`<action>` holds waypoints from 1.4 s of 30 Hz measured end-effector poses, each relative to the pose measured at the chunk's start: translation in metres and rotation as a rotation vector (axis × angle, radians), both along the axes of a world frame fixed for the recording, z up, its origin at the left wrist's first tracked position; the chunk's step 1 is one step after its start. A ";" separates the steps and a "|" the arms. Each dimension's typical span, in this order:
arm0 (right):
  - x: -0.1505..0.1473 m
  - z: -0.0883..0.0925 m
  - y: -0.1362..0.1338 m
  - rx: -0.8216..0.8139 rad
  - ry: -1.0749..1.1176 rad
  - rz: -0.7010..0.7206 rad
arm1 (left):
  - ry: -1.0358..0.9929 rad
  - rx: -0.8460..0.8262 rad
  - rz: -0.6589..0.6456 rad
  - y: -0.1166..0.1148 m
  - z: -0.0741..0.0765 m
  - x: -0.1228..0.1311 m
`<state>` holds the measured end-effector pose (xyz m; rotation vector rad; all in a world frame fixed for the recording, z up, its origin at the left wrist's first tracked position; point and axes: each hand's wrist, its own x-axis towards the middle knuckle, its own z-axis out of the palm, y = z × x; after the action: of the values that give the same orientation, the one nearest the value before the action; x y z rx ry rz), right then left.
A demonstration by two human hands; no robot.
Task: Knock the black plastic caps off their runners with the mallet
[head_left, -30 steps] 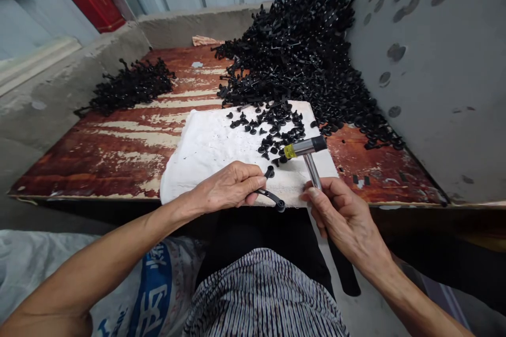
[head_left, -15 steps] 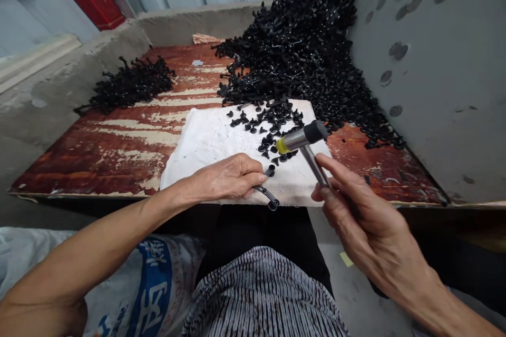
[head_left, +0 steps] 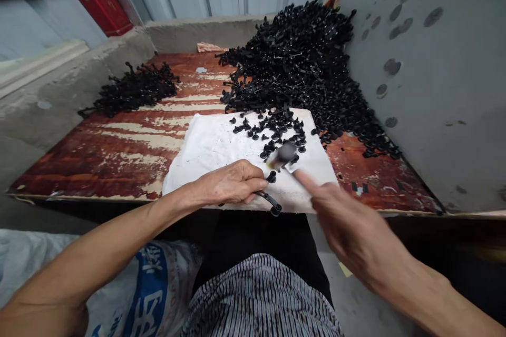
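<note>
My left hand (head_left: pixel 241 181) is closed on a slim black plastic part (head_left: pixel 270 201) with a round end, held at the near edge of a white cloth pad (head_left: pixel 209 147). Another black round end sticks up just past the fingertips. In my right hand (head_left: pixel 340 210) is a small mallet (head_left: pixel 285 154) with a metal body, a black face and a yellow face, smeared by motion. Its head hangs just above and right of the left fingertips; whether it touches anything I cannot tell. Several small black plugs (head_left: pixel 276 126) lie loose on the cloth beyond.
A large heap of black parts (head_left: pixel 300 58) rises at the back right against a grey panel (head_left: pixel 427 89). A smaller pile (head_left: pixel 134 87) sits on the worn red-brown tabletop (head_left: pixel 118 152) at left. Below the table lies a white printed sack (head_left: pixel 150 284).
My right hand has swung the mallet down and to the left, closer to my left hand. My left hand keeps its grip on the black part. The view has shifted slightly.
</note>
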<state>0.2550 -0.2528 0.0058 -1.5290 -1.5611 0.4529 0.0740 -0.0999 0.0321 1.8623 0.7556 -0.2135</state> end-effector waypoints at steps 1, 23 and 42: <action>0.000 -0.002 0.001 -0.020 -0.049 0.056 | -0.013 -0.010 -0.021 0.000 -0.002 0.000; 0.006 -0.050 -0.042 -0.314 0.035 0.207 | -0.377 -0.087 0.459 -0.002 -0.016 -0.035; -0.074 -0.143 0.017 -1.071 -0.400 0.521 | -0.630 -0.520 0.777 0.044 -0.023 -0.063</action>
<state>0.1812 -0.2356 -0.1367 -2.0335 -2.2039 1.5414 0.0108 -0.0556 0.0089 0.9517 0.8124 0.5972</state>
